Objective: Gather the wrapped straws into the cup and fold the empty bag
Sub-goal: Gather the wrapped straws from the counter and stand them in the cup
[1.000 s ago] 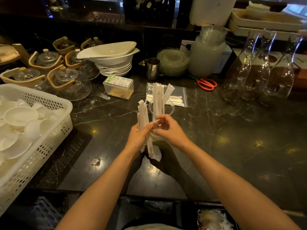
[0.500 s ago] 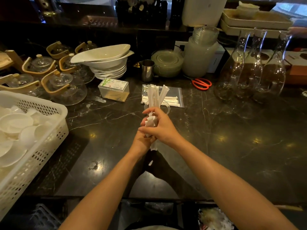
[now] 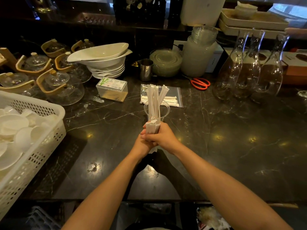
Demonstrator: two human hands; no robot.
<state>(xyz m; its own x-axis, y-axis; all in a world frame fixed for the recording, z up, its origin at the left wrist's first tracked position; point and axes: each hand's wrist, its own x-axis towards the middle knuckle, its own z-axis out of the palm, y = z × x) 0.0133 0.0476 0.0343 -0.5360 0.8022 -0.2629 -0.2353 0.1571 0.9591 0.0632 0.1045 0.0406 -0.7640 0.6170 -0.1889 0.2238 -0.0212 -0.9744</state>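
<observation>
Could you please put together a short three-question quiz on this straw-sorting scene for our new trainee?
1. True or false: the clear cup already has wrapped straws standing in it.
2. What do both hands hold together just in front of the cup? A) the red scissors B) a bundle of wrapped straws C) a steel jug
3. Does the zip bag behind the cup look empty?

Key:
1. True.
2. B: the right hand wraps over the left hand around the bundle.
3. No, a few wrapped straws lie inside it.
</observation>
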